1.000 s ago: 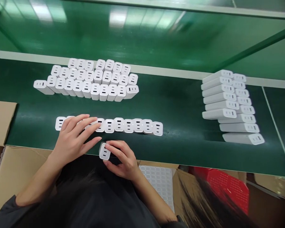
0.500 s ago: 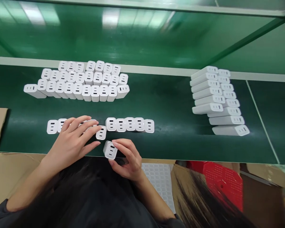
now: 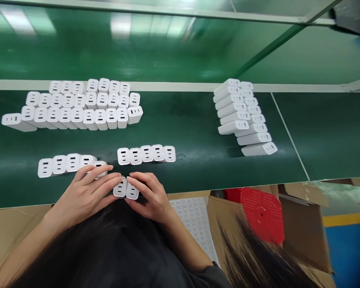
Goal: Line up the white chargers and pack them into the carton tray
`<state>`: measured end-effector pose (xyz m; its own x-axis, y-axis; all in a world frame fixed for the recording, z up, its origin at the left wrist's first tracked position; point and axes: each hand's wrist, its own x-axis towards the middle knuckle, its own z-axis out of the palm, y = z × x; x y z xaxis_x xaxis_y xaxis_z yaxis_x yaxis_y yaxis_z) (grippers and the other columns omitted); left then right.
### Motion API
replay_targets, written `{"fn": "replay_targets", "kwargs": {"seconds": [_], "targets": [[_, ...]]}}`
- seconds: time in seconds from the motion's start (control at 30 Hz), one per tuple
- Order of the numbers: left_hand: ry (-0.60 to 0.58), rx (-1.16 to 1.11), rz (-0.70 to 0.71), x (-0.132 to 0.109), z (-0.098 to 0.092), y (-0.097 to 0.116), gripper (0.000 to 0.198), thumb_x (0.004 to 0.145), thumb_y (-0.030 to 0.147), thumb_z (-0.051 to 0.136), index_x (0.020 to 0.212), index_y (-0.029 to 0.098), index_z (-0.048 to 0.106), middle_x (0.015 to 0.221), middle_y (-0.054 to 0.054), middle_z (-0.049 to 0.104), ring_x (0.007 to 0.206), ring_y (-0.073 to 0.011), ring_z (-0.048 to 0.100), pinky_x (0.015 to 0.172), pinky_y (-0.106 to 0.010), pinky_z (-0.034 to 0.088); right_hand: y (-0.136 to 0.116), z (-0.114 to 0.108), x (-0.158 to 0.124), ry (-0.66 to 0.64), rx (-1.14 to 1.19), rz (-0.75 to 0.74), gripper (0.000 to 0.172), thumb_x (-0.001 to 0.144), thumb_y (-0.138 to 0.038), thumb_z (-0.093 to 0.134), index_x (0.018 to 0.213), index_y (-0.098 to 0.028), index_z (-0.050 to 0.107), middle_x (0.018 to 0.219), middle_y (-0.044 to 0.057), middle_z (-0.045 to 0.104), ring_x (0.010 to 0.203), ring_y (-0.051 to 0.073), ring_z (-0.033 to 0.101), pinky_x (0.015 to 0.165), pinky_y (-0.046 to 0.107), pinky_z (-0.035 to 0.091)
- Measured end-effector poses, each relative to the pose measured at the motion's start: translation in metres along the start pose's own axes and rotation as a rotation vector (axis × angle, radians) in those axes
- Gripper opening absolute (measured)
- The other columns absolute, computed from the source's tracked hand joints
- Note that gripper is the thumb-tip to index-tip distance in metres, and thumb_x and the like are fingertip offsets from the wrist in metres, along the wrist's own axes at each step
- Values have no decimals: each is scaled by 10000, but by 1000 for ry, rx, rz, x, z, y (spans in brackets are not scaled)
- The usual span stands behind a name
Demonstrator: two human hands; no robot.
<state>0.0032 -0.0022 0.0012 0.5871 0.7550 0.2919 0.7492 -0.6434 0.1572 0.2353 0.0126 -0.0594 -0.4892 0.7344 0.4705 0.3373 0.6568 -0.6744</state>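
White plastic forms two box-shaped chargers with rounded corners and slotted ends, side by side at the front edge of a dark green table (image 3: 183, 120). The half-curled left hand (image 3: 91, 190) has the left charger (image 3: 119, 189) between thumb and fingers; the right hand (image 3: 150, 196), partly closed, pinches the right charger (image 3: 132, 193). Just beyond stand a left row of five (image 3: 73, 162) and a right row of five (image 3: 146, 153). Farther back, a block (image 3: 65, 115) counts seven, ten and eleven; the right-hand stack (image 3: 232, 109) shows six and eight. Below sits one red plastic stool (image 3: 261, 216).
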Motion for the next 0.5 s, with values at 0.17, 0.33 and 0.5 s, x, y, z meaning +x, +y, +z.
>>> {"fn": "replay_targets", "kwargs": {"seconds": [0.17, 0.33, 0.5], "targets": [[38, -18, 25, 2, 4, 2, 288, 962, 260, 611, 1235, 169, 599, 1165, -75, 734, 1153, -252, 646, 969, -392, 405, 1, -1, -1, -7, -40, 6, 632, 860, -328, 743, 1435, -240, 495, 1205, 77, 707, 983, 215, 623, 858, 376, 584], [30, -36, 44, 1, 8, 0, 349, 949, 222, 628, 1292, 178, 578, 1228, -89, 714, 1152, -237, 651, 970, -373, 418, 0, 4, 4, 38, -33, 52, 587, 856, -389, 751, 1371, -232, 516, 1165, 63, 737, 950, 198, 641, 844, 364, 587], [31, -34, 79, 7, 13, 6, 452, 935, 226, 644, 1374, 202, 537, 1285, -84, 689, 1179, -249, 635, 1000, -392, 433, -4, -5, -1, 125, -9, 82, 489, 852, -424, 754, 1260, -230, 568, 1081, 48, 755, 872, 186, 660, 787, 349, 595]]}}
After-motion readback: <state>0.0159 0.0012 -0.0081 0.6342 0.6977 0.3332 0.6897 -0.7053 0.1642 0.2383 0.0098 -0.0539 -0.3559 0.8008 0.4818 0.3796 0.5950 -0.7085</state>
